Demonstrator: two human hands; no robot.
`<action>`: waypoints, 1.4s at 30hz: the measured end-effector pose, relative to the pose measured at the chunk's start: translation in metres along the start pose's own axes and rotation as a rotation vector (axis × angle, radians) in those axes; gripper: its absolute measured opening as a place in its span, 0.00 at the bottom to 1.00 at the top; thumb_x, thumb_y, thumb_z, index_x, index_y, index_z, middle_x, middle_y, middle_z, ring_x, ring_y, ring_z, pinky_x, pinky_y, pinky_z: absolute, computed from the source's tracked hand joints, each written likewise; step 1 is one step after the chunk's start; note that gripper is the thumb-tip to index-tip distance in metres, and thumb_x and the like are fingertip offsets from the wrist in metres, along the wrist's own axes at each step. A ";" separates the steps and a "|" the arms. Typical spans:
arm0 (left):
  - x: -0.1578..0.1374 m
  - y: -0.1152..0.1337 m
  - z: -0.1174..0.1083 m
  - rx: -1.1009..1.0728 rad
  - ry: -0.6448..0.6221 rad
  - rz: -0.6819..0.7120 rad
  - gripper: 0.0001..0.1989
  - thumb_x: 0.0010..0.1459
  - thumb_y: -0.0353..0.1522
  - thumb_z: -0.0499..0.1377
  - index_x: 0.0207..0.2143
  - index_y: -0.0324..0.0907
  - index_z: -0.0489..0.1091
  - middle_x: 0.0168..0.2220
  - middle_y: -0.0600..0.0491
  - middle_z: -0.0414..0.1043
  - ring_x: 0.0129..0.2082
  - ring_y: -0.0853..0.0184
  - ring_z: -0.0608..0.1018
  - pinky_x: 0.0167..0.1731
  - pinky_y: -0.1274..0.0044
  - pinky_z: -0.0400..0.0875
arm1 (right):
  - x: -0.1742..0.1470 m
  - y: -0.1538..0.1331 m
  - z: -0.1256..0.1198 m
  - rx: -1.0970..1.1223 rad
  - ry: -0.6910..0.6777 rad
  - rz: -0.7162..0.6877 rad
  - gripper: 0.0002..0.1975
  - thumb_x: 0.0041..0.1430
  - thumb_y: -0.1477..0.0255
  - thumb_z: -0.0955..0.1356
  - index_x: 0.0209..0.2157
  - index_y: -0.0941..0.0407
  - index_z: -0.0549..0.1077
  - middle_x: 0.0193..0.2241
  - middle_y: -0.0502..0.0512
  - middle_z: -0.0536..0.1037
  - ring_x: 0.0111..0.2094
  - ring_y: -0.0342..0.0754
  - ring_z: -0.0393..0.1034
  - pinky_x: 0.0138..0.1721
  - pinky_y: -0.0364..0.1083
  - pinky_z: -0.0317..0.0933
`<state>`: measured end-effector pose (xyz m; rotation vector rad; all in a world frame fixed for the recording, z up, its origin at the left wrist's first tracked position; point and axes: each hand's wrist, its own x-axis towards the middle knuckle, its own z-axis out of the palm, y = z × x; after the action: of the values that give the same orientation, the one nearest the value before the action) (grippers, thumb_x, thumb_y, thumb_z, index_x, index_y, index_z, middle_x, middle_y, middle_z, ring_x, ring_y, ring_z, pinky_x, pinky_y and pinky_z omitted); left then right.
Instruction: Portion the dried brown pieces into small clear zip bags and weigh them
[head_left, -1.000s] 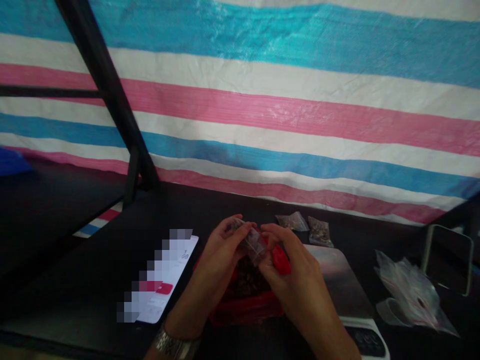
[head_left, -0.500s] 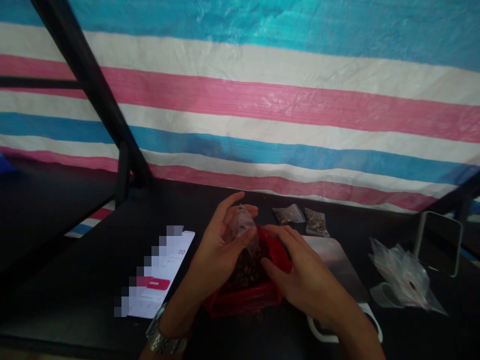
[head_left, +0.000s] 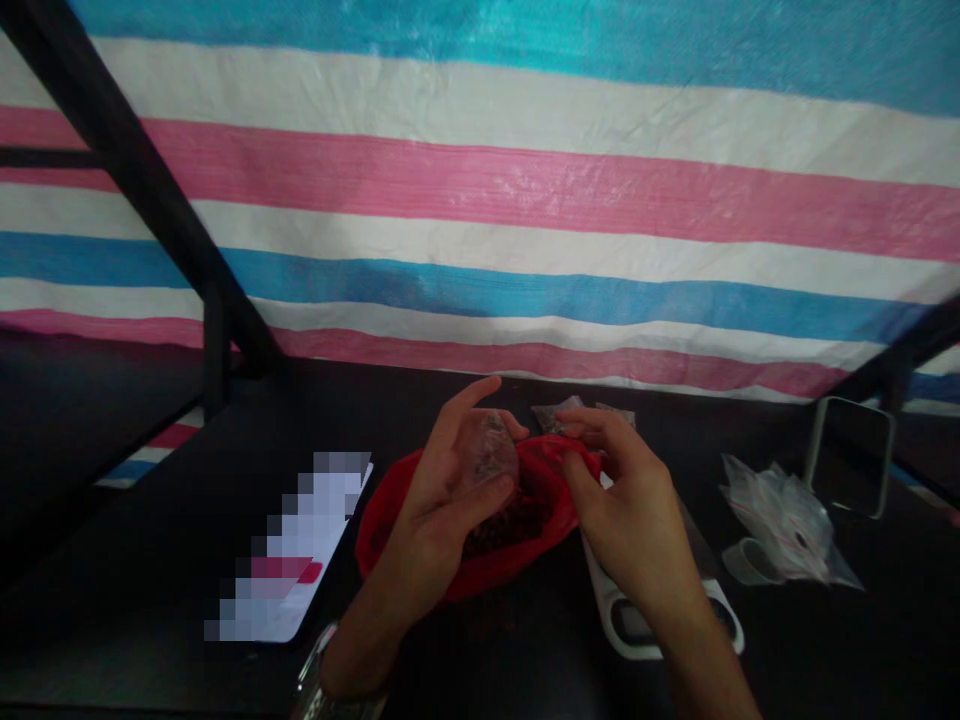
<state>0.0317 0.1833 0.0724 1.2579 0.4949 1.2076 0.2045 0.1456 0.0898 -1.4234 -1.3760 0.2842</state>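
Observation:
My left hand (head_left: 442,500) holds a small clear plastic bag (head_left: 491,450) upright between thumb and fingers, above a red plastic bag (head_left: 480,580). Inside the red bag lie small dark brown pieces (head_left: 517,520), too blurred to name. My right hand (head_left: 637,500) is closed on the red bag's right rim, pinching it between thumb and fingers. Beneath my right forearm is a white kitchen scale (head_left: 637,640), partly covered by it. Just behind my right fingers lie two small filled clear bags (head_left: 551,415), partly hidden.
A pile of clear zip bags (head_left: 787,530) and a small clear cup (head_left: 750,562) lie at the right, before a standing phone-like device (head_left: 851,455). Another phone (head_left: 300,600), partly pixelated, lies left. Striped sheeting (head_left: 525,200) and a black frame bar (head_left: 150,180) stand behind.
My right hand has come up out of the red bag's mouth to its right rim. The red bag spreads wider, leftward. The view has shifted slightly.

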 end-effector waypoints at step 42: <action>0.009 0.035 -0.007 -0.350 0.433 0.076 0.20 0.64 0.30 0.55 0.55 0.52 0.78 0.54 0.49 0.83 0.62 0.51 0.80 0.65 0.50 0.73 | 0.021 0.023 -0.096 -0.335 0.427 0.337 0.22 0.57 0.59 0.73 0.51 0.53 0.82 0.33 0.57 0.83 0.39 0.62 0.78 0.47 0.60 0.68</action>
<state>0.0145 0.1890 0.1042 0.7226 0.5220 1.5647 0.2978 0.1200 0.1193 -1.8697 -0.8565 -0.0437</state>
